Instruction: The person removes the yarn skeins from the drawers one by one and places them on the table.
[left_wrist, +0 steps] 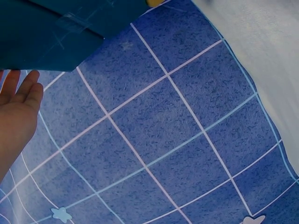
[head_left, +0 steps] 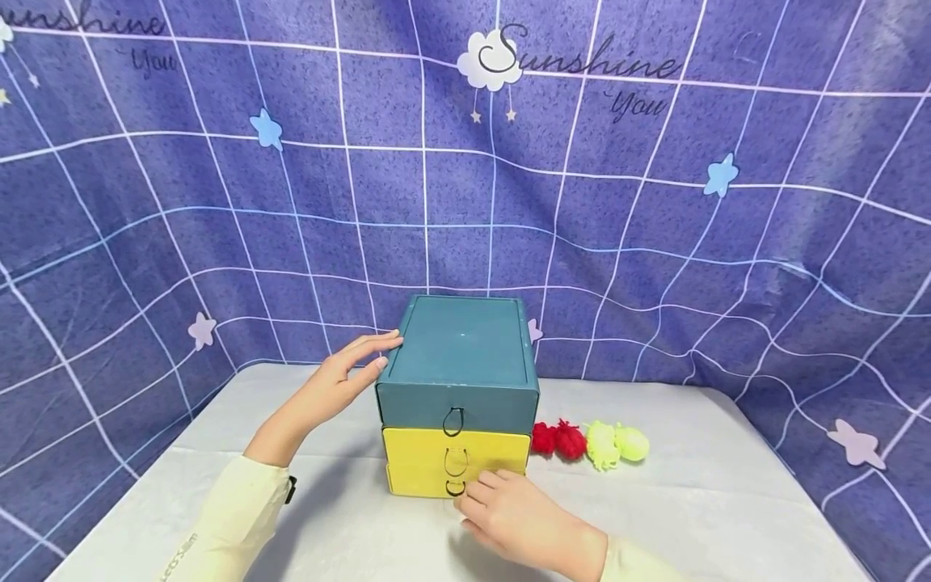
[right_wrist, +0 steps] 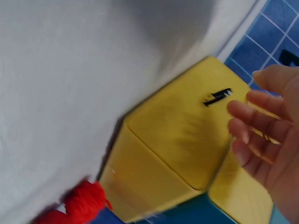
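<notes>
A stack of drawers stands on the table, with a teal box (head_left: 465,343) on top and yellow drawers (head_left: 414,457) below. Each front carries a loop pull; the lowest is a black loop (right_wrist: 217,96). My left hand (head_left: 356,368) touches the teal box's left top edge with its fingers fairly straight. The left wrist view shows that hand (left_wrist: 21,105) at the teal box's edge. In front of the lowest yellow drawer, my right hand (head_left: 520,517) hovers near the loop. Its fingers (right_wrist: 254,116) are loosely bent, apart from the loop, and hold nothing.
Red yarn balls (head_left: 570,441) and yellow-green yarn balls (head_left: 602,444) lie on the table to the right of the drawers. A white cloth (head_left: 698,501) covers the table. Behind hangs a blue gridded curtain (head_left: 465,186) with stars.
</notes>
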`<state>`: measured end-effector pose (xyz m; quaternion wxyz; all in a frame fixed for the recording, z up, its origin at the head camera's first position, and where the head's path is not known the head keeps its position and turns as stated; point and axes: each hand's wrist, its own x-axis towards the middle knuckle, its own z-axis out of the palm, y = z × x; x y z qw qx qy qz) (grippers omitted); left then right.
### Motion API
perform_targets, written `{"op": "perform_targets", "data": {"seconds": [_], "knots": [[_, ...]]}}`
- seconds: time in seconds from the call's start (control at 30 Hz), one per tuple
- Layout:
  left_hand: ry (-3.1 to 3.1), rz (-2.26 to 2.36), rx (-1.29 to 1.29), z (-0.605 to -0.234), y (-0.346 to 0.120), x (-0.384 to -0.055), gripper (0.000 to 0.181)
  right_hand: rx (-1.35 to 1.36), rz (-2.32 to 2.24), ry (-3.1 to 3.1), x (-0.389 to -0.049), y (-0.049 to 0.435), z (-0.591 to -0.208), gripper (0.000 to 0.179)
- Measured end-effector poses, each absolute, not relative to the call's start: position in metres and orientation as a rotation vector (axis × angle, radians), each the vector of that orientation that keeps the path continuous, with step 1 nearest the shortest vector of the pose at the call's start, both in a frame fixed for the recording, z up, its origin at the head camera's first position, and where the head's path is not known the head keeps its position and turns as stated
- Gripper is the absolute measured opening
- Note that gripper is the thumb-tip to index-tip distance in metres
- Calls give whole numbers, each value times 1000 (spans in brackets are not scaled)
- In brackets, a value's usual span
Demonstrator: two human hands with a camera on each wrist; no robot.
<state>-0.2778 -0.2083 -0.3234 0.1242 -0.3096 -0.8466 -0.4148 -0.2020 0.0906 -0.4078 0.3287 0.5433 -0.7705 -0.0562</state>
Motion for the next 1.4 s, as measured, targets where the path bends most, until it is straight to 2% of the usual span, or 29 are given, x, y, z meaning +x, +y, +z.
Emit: {"op": "perform_targets", "data": {"seconds": [0.17,0.37,0.47,0.7,0.93,1.13,1.4], "knots": [[-2480,-1212,-911,-323,-206,-278,37,1322,-162,-2169,-208,86,-424,22],[-2462,-1213,-916,-323,-205,-278,37,1238,-276,-2174,-215,77,-431,15],[-2461,-1222,-916,-323,-205,-277,37,1227,-323,-2165,-216,74,-433,9],[-2463,-1219,-917,-324,-205,-277,37,1263,-349,-2187,-212,73,-433,13],[-2480,-1224,-902,-324,-207,-277,37,1481,-268,-2356,-197,71,-427,12],[-2478,-1224,-899,-323,-208,-276,38,1619,-158,-2547,-183,68,-422,31],[-2473,-1215,-912,-324,-209,-276,37,1715,-175,-2533,-168,64,-423,26]]}}
